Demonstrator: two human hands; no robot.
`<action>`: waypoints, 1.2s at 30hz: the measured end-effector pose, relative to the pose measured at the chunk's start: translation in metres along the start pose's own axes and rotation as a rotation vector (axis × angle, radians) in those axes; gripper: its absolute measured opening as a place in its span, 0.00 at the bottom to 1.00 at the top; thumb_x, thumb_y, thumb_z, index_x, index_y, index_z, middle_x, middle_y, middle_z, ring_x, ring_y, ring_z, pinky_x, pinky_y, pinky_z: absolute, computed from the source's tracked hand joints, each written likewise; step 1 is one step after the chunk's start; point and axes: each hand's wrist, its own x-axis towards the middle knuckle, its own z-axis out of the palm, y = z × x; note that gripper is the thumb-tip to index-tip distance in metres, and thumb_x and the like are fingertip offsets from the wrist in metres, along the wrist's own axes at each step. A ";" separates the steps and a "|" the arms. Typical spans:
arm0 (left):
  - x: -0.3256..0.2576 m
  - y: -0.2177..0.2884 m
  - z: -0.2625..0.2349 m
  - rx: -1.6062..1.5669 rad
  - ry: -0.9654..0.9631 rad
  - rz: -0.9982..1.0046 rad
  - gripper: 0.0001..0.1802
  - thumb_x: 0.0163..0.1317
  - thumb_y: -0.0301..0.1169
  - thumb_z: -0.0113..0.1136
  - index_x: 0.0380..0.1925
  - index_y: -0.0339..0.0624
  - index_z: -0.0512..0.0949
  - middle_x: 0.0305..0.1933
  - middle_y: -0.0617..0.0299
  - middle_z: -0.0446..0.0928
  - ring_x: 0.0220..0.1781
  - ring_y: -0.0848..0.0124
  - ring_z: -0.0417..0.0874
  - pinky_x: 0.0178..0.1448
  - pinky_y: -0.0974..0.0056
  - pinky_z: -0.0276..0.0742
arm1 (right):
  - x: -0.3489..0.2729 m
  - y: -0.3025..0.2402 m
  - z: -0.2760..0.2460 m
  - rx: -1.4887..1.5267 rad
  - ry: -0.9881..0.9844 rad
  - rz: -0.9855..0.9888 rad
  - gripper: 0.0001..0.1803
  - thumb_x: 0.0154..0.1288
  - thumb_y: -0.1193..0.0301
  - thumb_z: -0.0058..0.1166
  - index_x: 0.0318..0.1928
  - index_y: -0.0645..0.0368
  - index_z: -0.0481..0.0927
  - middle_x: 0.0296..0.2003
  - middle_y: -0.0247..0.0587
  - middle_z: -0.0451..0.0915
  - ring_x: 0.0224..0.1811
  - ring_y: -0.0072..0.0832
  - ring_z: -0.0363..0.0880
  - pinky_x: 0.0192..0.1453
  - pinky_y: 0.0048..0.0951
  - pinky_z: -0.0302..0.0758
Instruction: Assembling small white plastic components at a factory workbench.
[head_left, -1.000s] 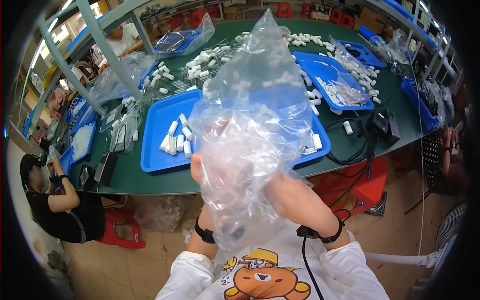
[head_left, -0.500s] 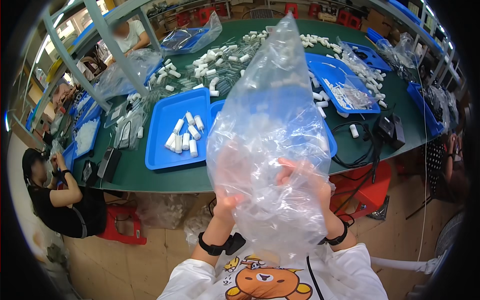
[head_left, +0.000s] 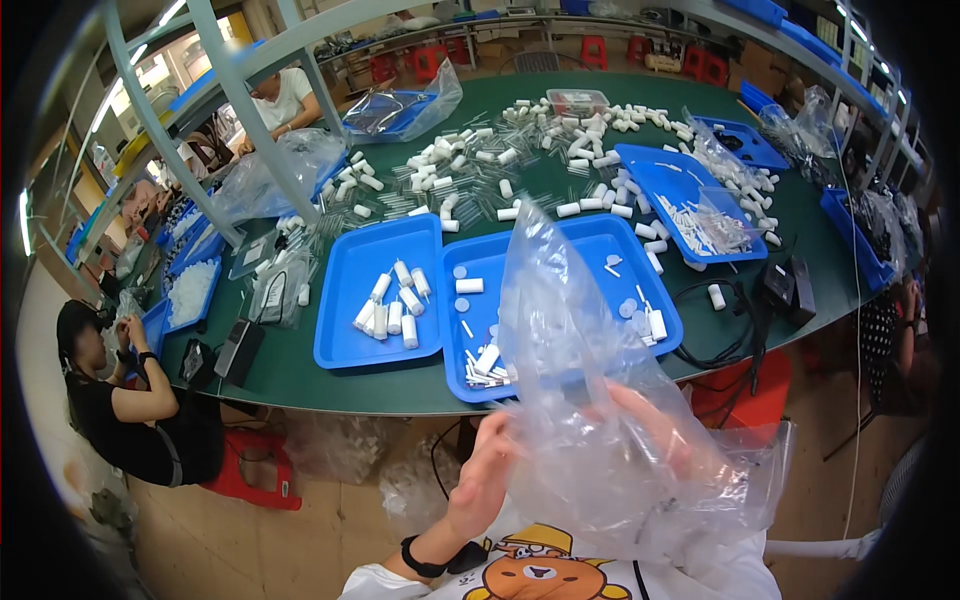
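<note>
A large clear plastic bag (head_left: 575, 490) hangs crumpled in front of me, its pointed top reaching over the middle blue tray (head_left: 600, 240). My left hand (head_left: 485, 475) is at the bag's left edge, fingers curled against the film. My right hand (head_left: 665, 430) shows through the film on the right side, fingers stretched out; whether it is inside or behind the bag is unclear. The middle tray holds white cylinders, thin white sticks and clear discs, partly covered by the bag. In the left blue tray (head_left: 345, 275) lie several white cylinders (head_left: 395, 315), some with thin tips.
Many white cylinders and clear tubes (head_left: 470, 170) are spread across the green table (head_left: 270, 380). A blue tray of white sticks (head_left: 700, 225) lies on the right, near a black power box (head_left: 787, 287) and cables. Another person (head_left: 125, 395) sits at the left; red stools (head_left: 245, 470) stand below.
The bag has come down and to the right, uncovering much of the middle tray. Both hands are lower, the right one further right. My view has shifted slightly.
</note>
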 end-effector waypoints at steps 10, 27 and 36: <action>-0.020 -0.042 -0.033 -0.369 -0.118 -0.714 0.48 0.61 0.68 0.29 0.68 0.41 0.52 0.72 0.56 0.53 0.72 0.61 0.54 0.73 0.55 0.45 | -0.054 0.009 0.015 0.808 -0.260 0.933 0.17 0.65 0.68 0.51 0.53 0.60 0.75 0.47 0.50 0.74 0.46 0.36 0.76 0.55 0.35 0.71; -0.025 -0.104 -0.047 -0.665 -0.151 -0.803 0.36 0.67 0.59 0.31 0.67 0.47 0.58 0.66 0.60 0.64 0.65 0.65 0.66 0.69 0.57 0.57 | -0.058 0.034 0.092 0.841 -0.296 1.134 0.15 0.64 0.69 0.51 0.51 0.60 0.76 0.43 0.51 0.75 0.42 0.36 0.77 0.51 0.34 0.73; -0.031 -0.105 -0.034 -0.616 -0.042 -0.925 0.37 0.66 0.59 0.34 0.66 0.47 0.59 0.62 0.60 0.68 0.60 0.68 0.69 0.64 0.62 0.63 | -0.073 0.028 0.103 0.658 -0.439 0.974 0.14 0.63 0.70 0.52 0.49 0.60 0.77 0.42 0.50 0.75 0.41 0.35 0.77 0.49 0.33 0.74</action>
